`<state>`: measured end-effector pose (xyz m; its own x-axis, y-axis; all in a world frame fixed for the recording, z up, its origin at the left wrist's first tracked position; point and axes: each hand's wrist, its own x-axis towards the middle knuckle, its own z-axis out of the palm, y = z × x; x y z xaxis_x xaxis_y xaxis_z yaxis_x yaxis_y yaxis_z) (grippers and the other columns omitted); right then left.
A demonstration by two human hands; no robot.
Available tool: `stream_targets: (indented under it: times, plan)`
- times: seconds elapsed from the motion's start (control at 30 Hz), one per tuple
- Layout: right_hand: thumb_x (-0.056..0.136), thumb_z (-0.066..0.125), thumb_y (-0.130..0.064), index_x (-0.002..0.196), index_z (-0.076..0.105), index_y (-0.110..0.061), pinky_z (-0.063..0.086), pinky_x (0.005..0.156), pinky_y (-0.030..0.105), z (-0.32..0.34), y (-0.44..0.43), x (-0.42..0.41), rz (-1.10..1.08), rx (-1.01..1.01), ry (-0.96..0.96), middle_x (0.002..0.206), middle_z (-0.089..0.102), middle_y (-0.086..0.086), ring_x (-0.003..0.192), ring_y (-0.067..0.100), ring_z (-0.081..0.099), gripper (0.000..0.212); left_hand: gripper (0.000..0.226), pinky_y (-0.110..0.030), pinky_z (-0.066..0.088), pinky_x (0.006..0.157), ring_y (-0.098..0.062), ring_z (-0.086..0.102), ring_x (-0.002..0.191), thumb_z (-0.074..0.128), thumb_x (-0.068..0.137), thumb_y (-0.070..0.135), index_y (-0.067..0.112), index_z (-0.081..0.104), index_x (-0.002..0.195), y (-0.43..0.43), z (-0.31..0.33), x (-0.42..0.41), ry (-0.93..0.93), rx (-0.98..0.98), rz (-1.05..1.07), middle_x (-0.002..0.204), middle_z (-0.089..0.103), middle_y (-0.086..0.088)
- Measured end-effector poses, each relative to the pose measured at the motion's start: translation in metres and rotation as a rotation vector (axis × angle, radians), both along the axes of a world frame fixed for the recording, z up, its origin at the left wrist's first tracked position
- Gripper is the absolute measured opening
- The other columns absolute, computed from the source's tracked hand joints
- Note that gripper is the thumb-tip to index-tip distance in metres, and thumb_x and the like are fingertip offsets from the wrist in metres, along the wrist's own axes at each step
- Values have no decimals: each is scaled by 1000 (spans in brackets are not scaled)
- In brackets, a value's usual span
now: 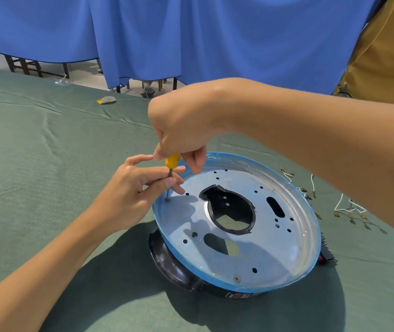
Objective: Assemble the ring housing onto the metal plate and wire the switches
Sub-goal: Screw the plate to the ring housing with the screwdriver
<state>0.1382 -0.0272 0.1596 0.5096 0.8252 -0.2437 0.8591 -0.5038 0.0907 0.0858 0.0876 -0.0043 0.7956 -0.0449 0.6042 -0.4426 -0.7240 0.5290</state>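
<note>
Head | right grip (181, 125) clamps screwdriver (172, 160) | left grip (129, 192) pinches its shaft | housing label (239, 295) unreadable

head cam | worn on head | faces forward-down | wide-angle | near, above metal plate (274, 248) on table (47, 164)

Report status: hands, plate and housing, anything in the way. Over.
Right hand grips yellow screwdriver, left hand pinches its shaft. Tip at screw on metal plate, plate atop ring housing. Wires lie apart, rightward; nothing obstructing.
</note>
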Motion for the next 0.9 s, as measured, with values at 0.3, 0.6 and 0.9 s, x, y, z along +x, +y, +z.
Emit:
stream_targets:
  times: [0.3, 0.6, 0.9]
  plan:
    - [94, 58, -38, 69, 68, -12, 41, 39, 11, 6, -36, 22, -188, 251, 54, 50, 64, -7, 39, 4, 53, 38, 54, -27, 49, 75, -7, 65, 71, 37, 95, 50, 15, 79, 91, -4, -10, -4, -61, -320, 519, 86, 76, 7]
    - [95, 59, -33, 93, 74, -16, 43, 95, 53, -71, -75, 16, -747, 842, 1009, 76, 55, -5, 68, 12, 50, 22, 71, -37, 38, 65, -27, 48, 56, 42, 92, 69, 15, 43, 46, -15, -6, 3, 486, -460, 551, 48, 51, -2]
    - [93, 60, -40, 87, 75, -21, 33, 95, 59, -81, -59, 11, -780, 1024, 1113, 80, 56, -8, 75, 13, 48, 25, 34, -41, 54, 82, -20, 67, 75, 61, 86, 44, 15, 77, 88, -14, 11, -1, 746, -681, 291, 76, 75, -1]
